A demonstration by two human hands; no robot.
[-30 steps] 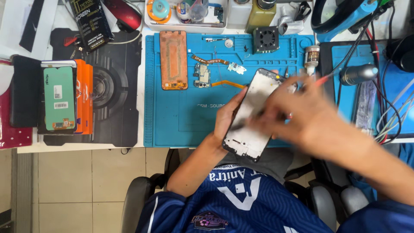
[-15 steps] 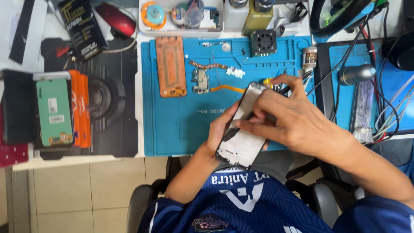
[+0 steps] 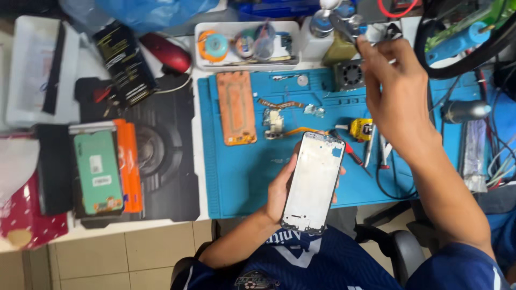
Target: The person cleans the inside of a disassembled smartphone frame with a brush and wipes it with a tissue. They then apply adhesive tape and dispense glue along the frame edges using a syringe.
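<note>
White-faced phone frame [image 3: 313, 182], stripped and edged in black, is resting in the left hand [image 3: 283, 189], fingers wrapping its sides from beneath and gripping it upright, just above the near edge of the blue silicone work mat [image 3: 242, 177]. Right hand [image 3: 399, 102] is reaching up to the back of the bench, thumb and forefinger pinching a small metal tool [image 3: 344, 24], probably tweezers; the type is too blurred to confirm. An orange back cover [image 3: 236, 107], loose flex cables [image 3: 279, 104] and a red-handled screwdriver [image 3: 352, 153] are lying on the mat near the frame. A green-backed phone [image 3: 98, 172] is sitting well apart on the dark pad at left. Risk, as a judgement: the frame is being supported one-handed partly past the mat's edge, so a loosened grip while attention is on the raised hand could be dropping it toward the lap or floor; a sleeve sweeping back could be scattering the small parts.
</note>
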